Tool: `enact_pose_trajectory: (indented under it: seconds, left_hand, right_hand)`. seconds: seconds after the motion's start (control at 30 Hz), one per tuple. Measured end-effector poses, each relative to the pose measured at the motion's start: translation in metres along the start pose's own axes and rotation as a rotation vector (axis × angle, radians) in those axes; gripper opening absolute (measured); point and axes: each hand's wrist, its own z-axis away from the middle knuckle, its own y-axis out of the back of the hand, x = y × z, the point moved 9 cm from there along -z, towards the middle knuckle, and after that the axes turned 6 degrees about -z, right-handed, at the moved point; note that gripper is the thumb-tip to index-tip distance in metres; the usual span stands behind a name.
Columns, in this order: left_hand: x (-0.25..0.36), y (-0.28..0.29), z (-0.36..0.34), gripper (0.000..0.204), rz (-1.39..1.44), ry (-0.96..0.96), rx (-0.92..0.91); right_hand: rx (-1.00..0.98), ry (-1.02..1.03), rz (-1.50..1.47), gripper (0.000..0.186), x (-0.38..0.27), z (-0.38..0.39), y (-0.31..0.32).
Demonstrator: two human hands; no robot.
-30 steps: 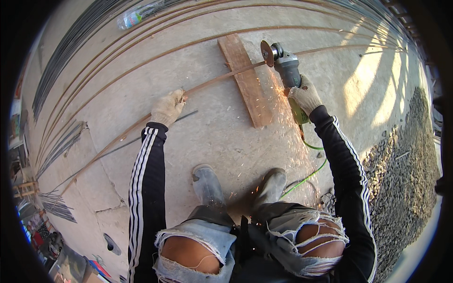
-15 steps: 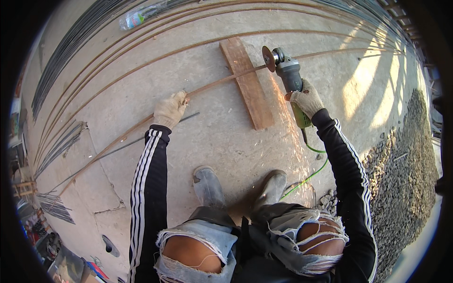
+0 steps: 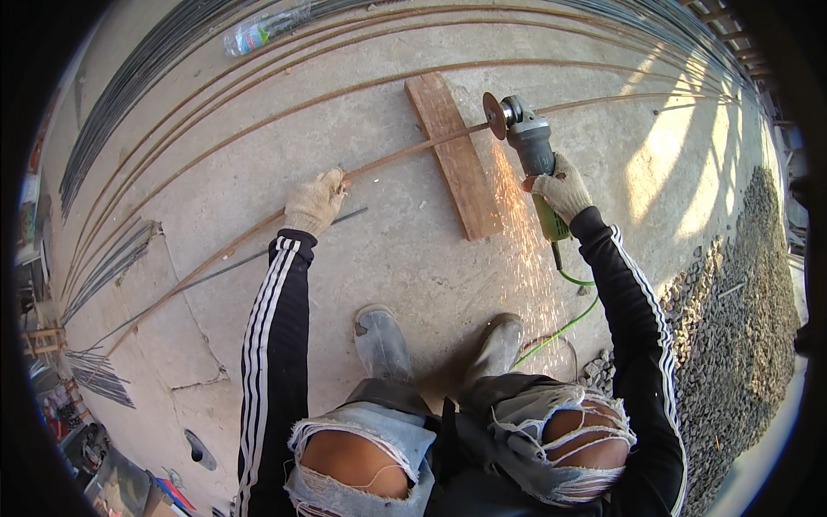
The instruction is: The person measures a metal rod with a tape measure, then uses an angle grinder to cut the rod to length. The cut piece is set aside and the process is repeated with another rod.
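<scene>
In its knitted glove, my left hand (image 3: 314, 203) is closed around a long rusty steel bar (image 3: 388, 158). The bar lies over a reddish wooden plank (image 3: 458, 164) and runs on to the right. My right hand (image 3: 562, 187), gloved too, grips an angle grinder (image 3: 531, 145) with a dark front body and a green rear. Its thin brown cutting disc (image 3: 494, 115) meets the bar just right of the plank. Orange sparks (image 3: 517, 224) stream from there down toward my boots. A green cord (image 3: 564, 329) trails from the grinder's rear end.
More rusty bars (image 3: 345, 90) stretch across the concrete floor beyond, with dark rod bundles (image 3: 129, 103) at far left. A plastic bottle (image 3: 256, 36) lies among them. A gravel heap (image 3: 741, 345) spreads at right. My grey boots (image 3: 383, 340) stand near the sparks.
The spark stream has grown denser and brighter near the disc. Both hands keep their grip, and the grinder stays at about the same spot on the bar. The whole view has shifted slightly.
</scene>
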Motion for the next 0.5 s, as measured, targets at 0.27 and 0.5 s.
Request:
enact_pose_trajectory:
  seconds: [0.27, 0.5]
  left_hand:
    - [-0.001, -0.002, -0.001, 0.022, 0.004, 0.007, 0.014]
    - [-0.003, -0.001, -0.001, 0.02, 0.091, 0.01, 0.021]
  right_hand:
    - [0.012, 0.024, -0.04, 0.053, -0.001, -0.002, -0.001]
    - [-0.015, -0.022, -0.02, 0.054, -0.012, 0.004, -0.004]
